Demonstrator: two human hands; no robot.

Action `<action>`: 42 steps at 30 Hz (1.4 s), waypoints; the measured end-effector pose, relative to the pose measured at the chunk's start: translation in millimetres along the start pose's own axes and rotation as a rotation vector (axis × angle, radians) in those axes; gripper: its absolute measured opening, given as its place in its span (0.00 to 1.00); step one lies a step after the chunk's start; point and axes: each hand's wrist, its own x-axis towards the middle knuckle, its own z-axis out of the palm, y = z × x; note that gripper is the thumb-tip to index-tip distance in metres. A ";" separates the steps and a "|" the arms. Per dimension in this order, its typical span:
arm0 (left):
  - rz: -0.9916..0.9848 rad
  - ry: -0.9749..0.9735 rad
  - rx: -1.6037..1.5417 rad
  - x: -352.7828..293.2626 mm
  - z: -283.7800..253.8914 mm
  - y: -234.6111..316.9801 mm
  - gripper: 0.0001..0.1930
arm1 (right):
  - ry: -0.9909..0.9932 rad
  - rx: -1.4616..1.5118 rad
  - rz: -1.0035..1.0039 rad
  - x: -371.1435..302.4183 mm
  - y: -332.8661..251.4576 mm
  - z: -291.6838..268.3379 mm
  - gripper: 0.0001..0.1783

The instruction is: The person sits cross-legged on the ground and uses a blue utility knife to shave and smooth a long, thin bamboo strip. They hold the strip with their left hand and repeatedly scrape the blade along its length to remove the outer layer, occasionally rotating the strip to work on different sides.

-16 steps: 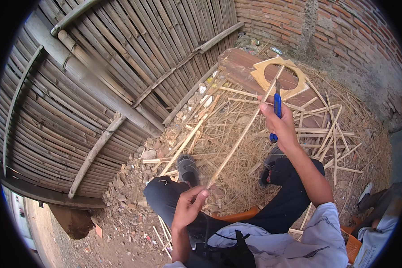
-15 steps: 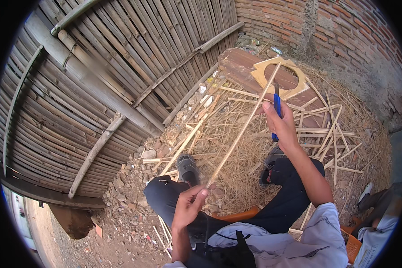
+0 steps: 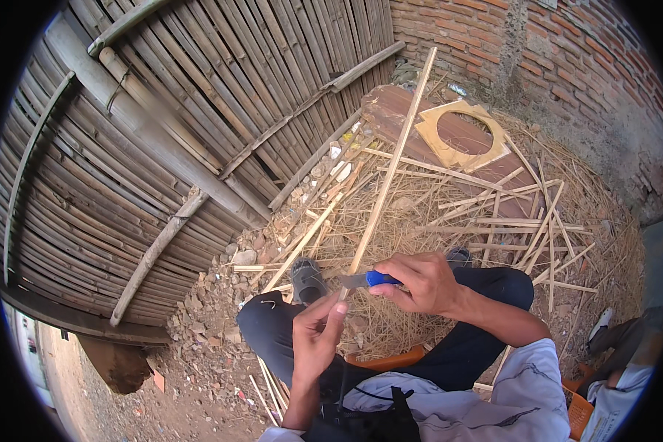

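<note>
My left hand (image 3: 320,331) pinches the near end of a long pale bamboo strip (image 3: 392,162), which slants up and away from me toward the brick wall. In my right hand (image 3: 422,283) is a blue-handled utility knife (image 3: 381,278), its fist closed round the handle. The knife's blade points left and lies across the strip, just beyond my left fingertips. Whether the blade cuts into the strip or only rests on it, I cannot tell.
Cut strips (image 3: 549,221) lie strewn over straw shavings at the right. A flat yellowish piece with a round hole (image 3: 436,135) rests on a brown board (image 3: 390,110). A bamboo fence (image 3: 199,96) stands left, a brick wall (image 3: 464,33) behind. Another person's leg (image 3: 611,335) shows at right.
My right hand has come down and left from the strip's upper part to near my left hand, bringing the knife blade onto the strip. The strip's far end now reaches higher.
</note>
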 end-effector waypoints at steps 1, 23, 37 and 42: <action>0.003 0.011 -0.007 0.3 1.7 -0.2 0.17 | 0.004 0.000 -0.011 0.6 -1.7 0.5 0.19; 0.180 0.080 0.143 2.0 22.9 7.1 0.08 | -0.010 -0.016 -0.035 -0.2 -10.5 -3.5 0.18; 0.167 0.102 0.150 5.4 24.9 7.5 0.10 | 0.008 -0.073 -0.048 -0.7 -12.8 -0.3 0.17; 0.179 0.096 0.159 8.1 24.1 4.9 0.11 | 0.006 -0.111 -0.052 -1.0 -11.2 0.9 0.17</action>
